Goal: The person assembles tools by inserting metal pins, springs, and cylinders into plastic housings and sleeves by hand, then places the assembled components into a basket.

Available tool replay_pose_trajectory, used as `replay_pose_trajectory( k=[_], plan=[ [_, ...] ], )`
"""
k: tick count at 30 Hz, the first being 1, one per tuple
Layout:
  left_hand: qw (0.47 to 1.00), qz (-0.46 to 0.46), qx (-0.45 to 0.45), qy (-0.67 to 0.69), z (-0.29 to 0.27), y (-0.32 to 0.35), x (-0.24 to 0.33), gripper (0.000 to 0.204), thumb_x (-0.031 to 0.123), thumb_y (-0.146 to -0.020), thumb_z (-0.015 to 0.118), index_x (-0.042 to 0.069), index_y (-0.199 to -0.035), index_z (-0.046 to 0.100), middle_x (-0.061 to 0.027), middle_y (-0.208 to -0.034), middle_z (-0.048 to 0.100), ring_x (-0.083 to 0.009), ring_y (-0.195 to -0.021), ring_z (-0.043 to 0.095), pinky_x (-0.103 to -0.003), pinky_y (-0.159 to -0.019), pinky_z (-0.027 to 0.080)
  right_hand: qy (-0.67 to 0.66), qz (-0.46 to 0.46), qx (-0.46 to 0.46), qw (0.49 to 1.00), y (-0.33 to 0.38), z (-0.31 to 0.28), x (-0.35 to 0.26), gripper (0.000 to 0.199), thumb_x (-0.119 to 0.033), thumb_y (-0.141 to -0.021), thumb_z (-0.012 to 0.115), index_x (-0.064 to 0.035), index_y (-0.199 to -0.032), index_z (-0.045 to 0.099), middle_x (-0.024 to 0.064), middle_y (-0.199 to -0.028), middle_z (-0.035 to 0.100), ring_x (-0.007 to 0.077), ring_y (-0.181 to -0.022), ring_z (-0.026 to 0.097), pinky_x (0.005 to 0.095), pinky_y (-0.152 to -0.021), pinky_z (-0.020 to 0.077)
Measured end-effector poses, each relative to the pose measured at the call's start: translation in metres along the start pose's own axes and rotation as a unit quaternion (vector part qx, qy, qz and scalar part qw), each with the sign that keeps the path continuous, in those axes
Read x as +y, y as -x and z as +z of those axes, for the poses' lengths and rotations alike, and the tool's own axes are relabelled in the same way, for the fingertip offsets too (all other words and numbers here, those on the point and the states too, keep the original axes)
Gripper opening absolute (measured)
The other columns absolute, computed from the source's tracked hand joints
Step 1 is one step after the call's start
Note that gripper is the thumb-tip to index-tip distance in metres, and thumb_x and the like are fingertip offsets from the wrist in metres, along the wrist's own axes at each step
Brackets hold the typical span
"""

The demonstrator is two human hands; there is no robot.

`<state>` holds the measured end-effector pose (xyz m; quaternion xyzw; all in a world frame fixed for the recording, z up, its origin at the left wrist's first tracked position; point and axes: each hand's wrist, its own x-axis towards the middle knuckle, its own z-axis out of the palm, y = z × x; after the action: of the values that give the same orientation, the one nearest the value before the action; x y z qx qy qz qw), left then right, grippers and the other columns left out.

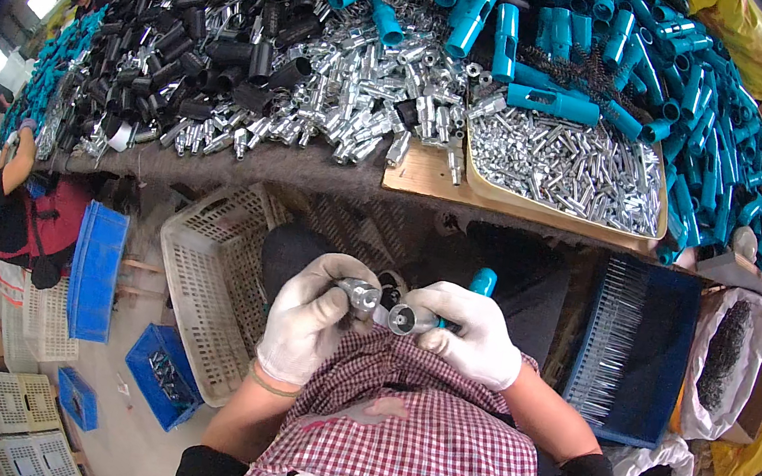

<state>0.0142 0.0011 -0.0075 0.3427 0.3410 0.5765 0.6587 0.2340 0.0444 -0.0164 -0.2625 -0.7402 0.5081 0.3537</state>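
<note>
Over your checked apron (414, 418), both gloved hands work close together: left hand (310, 316) grips a short metal fitting (359, 293); right hand (473, 334) grips a teal-handled tool (428, 318), metal socket end facing you. Beyond, the desk (313, 170) carries a tray of small metal pins (566, 171), then black and teal sleeves.

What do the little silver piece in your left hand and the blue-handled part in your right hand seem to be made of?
Silver piece in the left hand: probably plated metal, going by its bright mirror-like glints. Blue-handled part in the right hand: handle looks like matte plastic, its silver tip likely metal.
</note>
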Motion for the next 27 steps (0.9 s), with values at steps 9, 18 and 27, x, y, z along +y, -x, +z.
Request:
replay_pose_trajectory(
  k=[9, 18, 27],
  plan=[
    [0.995, -0.043, -0.021, 0.091, 0.008, 0.001, -0.008, 0.05, 0.036, -0.087, 0.071, -0.001, -0.116, 0.053, -0.0095, -0.104, 0.061, -0.0135, -0.083, 0.062, -0.023, -0.07, 0.053, -0.041, -0.009, 0.037, 0.998, 0.001, 0.015, 0.015, 0.057, -0.051, -0.085, 0.067, -0.0007, -0.111, 0.064, 0.0083, -0.089, 0.062, 0.019, -0.08, 0.061, 0.0319, -0.075, 0.0496],
    [0.97, -0.093, -0.028, 0.223, 0.001, 0.004, -0.015, 0.041, 0.018, -0.089, 0.068, 0.001, -0.123, 0.05, -0.0155, -0.113, 0.058, -0.024, -0.098, 0.064, -0.03, -0.077, 0.061, -0.026, 0.01, 0.041, 0.999, 0.003, 0.017, 0.011, 0.059, -0.053, -0.086, 0.066, 0.0, -0.11, 0.063, 0.009, -0.089, 0.061, 0.0197, -0.079, 0.061, 0.0318, -0.072, 0.049],
    [0.993, 0.112, -0.026, 0.022, 0.006, 0.004, -0.014, 0.033, 0.009, -0.087, 0.07, 0.001, -0.116, 0.055, -0.013, -0.113, 0.06, -0.0194, -0.097, 0.062, -0.031, -0.087, 0.052, 0.037, -0.016, 0.074, 0.996, 0.003, 0.02, 0.01, 0.063, -0.057, -0.083, 0.065, -0.0003, -0.109, 0.065, 0.0128, -0.094, 0.066, 0.0253, -0.082, 0.065, 0.0347, -0.074, 0.0515]
  ],
)
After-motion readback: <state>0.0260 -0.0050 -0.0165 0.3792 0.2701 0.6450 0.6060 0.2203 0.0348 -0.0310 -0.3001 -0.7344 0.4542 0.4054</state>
